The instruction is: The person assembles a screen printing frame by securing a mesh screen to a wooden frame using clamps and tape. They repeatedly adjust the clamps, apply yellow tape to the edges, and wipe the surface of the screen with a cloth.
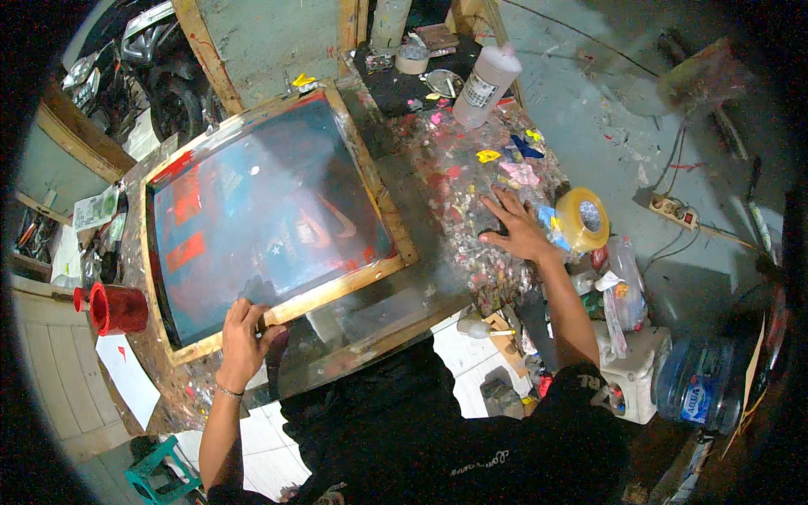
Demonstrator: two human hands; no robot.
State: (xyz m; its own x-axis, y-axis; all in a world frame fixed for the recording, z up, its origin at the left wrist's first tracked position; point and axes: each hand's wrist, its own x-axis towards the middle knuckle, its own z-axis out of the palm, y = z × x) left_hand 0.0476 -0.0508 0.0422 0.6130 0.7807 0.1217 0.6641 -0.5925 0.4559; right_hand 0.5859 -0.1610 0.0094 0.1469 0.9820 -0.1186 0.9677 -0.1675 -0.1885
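Paint-spattered, the worktop (425, 156) carries a wooden-framed screen (376, 189) on its left half, the person's left hand (244, 337) gripping its near rail. The right hand (518, 231) rests with fingers spread near the worktop's right edge, beside a yellow tape roll (575, 220). Toward the far right corner, a bottle (488, 86) bears a white label, its dark print too small to read.

- Saw white tiled floor (265, 442) at seven o'clock, showing again at five.
- Saw a teal plastic stool (151, 465) between seven and eight o'clock.
- Saw a pale green panel (269, 50), edged by a wooden post (206, 52), at eleven.
- Saw a motorcycle (174, 97) at ten.
- Found a paint-spotted grey surface (581, 93) past one; could not tell wall from floor.
- Noticed a white power strip (673, 210) near three, above a broad shadow (686, 295).
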